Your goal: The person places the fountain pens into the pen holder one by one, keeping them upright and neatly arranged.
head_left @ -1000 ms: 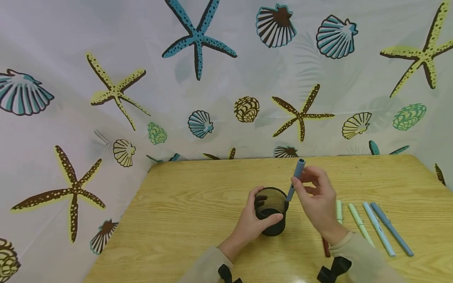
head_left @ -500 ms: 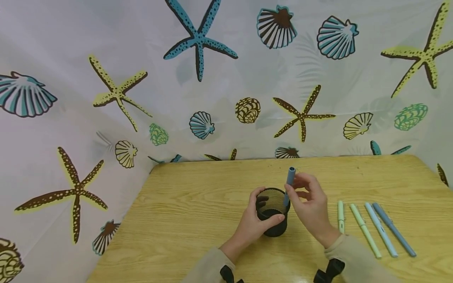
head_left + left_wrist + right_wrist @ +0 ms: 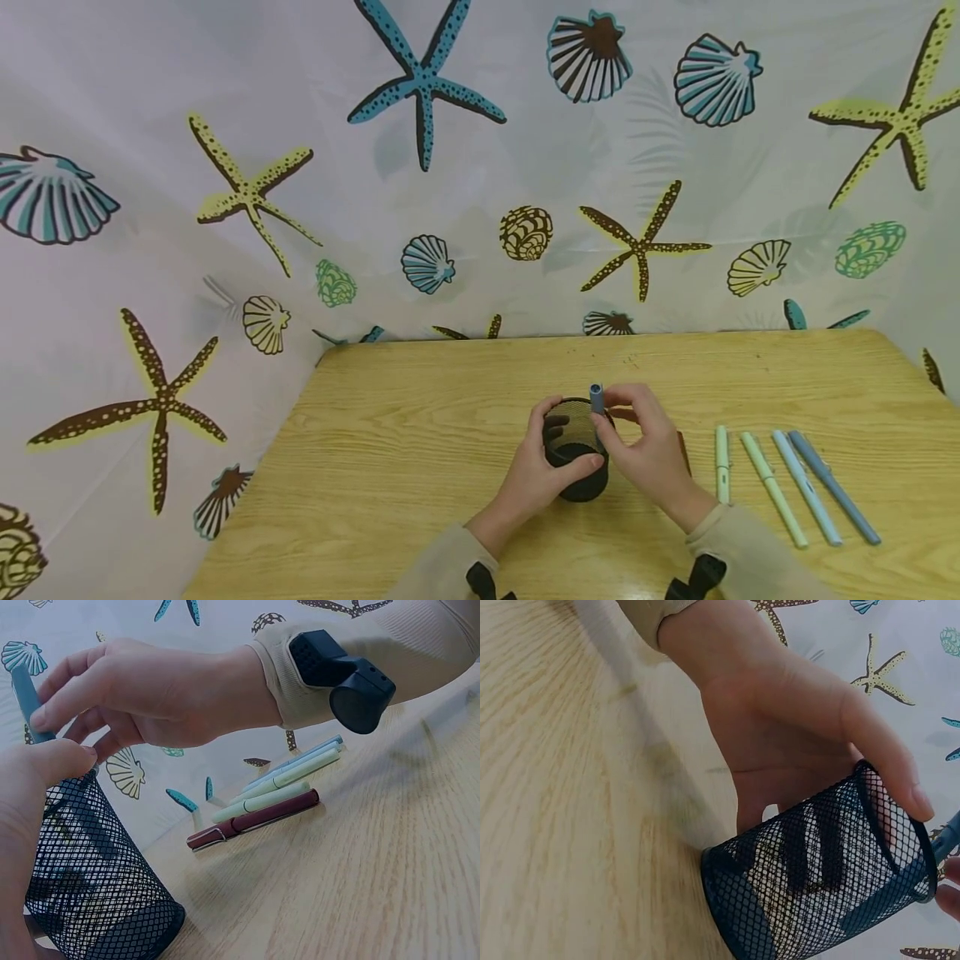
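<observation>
A black wire-mesh pen cup [image 3: 587,487] stands on the table. My left hand [image 3: 534,477] holds it, fingers round the far side and thumb over the near rim. A blue pen [image 3: 597,400] is upright at the cup's right side, pinched at its upper part between thumb and fingers of my right hand [image 3: 647,454]. In the left wrist view the pen [image 3: 27,696] sticks up above the rim. Through the mesh of the cup [image 3: 817,877], the right wrist view shows its lower part inside. Whether its tip touches the bottom I cannot tell.
Right of the hands lie two pale green pens [image 3: 776,490], a light blue pen [image 3: 808,488] and a darker blue pen [image 3: 834,488]. A dark red pen [image 3: 253,820] lies beside them, mostly behind my right hand in the head view. A patterned cloth [image 3: 480,183] hangs behind the table [image 3: 390,442].
My right hand has moved left and down, bringing the blue pen from beside the rim to inside the cup. The left hand and cup stay in place.
</observation>
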Demonstrator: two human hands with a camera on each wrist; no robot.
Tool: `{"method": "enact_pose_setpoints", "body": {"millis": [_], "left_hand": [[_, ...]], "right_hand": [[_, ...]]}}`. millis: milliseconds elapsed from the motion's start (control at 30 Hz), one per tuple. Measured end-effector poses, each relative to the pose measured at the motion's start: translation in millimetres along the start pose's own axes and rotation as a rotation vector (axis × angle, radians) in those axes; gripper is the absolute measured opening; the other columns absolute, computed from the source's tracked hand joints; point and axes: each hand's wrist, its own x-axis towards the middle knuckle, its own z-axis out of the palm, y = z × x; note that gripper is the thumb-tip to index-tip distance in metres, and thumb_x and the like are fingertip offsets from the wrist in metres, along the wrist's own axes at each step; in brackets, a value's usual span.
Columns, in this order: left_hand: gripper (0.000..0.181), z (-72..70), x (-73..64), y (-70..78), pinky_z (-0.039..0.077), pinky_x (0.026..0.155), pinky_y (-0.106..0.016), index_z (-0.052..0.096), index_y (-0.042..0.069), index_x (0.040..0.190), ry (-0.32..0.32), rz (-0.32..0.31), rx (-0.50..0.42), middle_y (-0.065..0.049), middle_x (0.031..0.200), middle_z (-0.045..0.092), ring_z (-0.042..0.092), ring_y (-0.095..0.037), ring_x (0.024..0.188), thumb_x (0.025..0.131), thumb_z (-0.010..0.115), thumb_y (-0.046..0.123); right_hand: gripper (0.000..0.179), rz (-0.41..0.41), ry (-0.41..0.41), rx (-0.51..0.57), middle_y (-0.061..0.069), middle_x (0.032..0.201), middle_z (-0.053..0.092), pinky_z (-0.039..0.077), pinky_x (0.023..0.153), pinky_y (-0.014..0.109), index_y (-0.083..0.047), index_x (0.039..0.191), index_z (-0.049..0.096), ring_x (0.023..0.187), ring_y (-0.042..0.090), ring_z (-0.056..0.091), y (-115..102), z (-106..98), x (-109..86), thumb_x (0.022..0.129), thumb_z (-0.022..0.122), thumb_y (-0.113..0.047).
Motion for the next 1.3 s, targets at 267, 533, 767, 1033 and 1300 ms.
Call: {"method": "enact_pose_setpoints", "body": {"millis": [267, 533, 767, 1033, 1300], "left_hand": [[0.082, 3.5, 7.3, -25.3, 0.035, 0.096, -0.053, 0.020, 0.030, 0.144, 0.012, 0.009, 0.015, -0.013, 0.137, 0.037, 0.037, -0.029, 0.126, 0.081, 0.072, 0.034], [0.081, 2.8, 7.0, -25.1, 0.037, 0.094, -0.050, 0.022, 0.029, 0.144, 0.036, 0.015, 0.027, -0.007, 0.131, 0.044, 0.041, -0.026, 0.123, 0.080, 0.072, 0.040], [0.079, 3.4, 6.1, -23.9, 0.036, 0.094, -0.050, 0.022, 0.036, 0.142, 0.028, -0.009, 0.006, -0.012, 0.137, 0.040, 0.043, -0.022, 0.122, 0.080, 0.072, 0.039], [0.079, 4.6, 6.0, -21.9, 0.036, 0.094, -0.048, 0.022, 0.039, 0.141, 0.026, -0.021, -0.001, -0.011, 0.137, 0.040, 0.043, -0.023, 0.120, 0.080, 0.072, 0.041], [0.079, 5.0, 5.4, -21.7, 0.037, 0.093, -0.049, 0.023, 0.040, 0.141, 0.031, -0.017, 0.006, -0.012, 0.137, 0.038, 0.042, -0.025, 0.120, 0.079, 0.072, 0.041]], "right_hand": [[0.037, 0.017, -0.030, -0.075, 0.010, 0.105, 0.055, 0.051, 0.075, 0.038, -0.002, 0.108, 0.059, 0.094, 0.023, 0.056, 13.4, -0.9, -7.2, 0.075, 0.071, 0.010], [0.033, 0.058, -0.055, -0.098, 0.008, 0.106, 0.055, 0.051, 0.072, 0.041, -0.004, 0.110, 0.059, 0.092, 0.023, 0.057, 19.0, -13.4, -10.1, 0.080, 0.069, 0.003], [0.034, 0.029, -0.044, -0.125, 0.009, 0.103, 0.056, 0.052, 0.067, 0.038, -0.003, 0.108, 0.060, 0.086, 0.023, 0.057, 21.3, -23.8, -13.0, 0.078, 0.069, 0.008], [0.038, 0.051, -0.030, -0.164, 0.010, 0.102, 0.057, 0.049, 0.057, 0.025, -0.003, 0.112, 0.058, 0.081, 0.019, 0.059, 24.4, -39.4, -15.7, 0.078, 0.068, 0.010], [0.037, 0.068, -0.036, -0.206, 0.012, 0.103, 0.057, 0.049, 0.065, 0.021, 0.000, 0.114, 0.056, 0.084, 0.018, 0.058, 30.9, -52.8, -18.5, 0.079, 0.066, 0.009]]}}
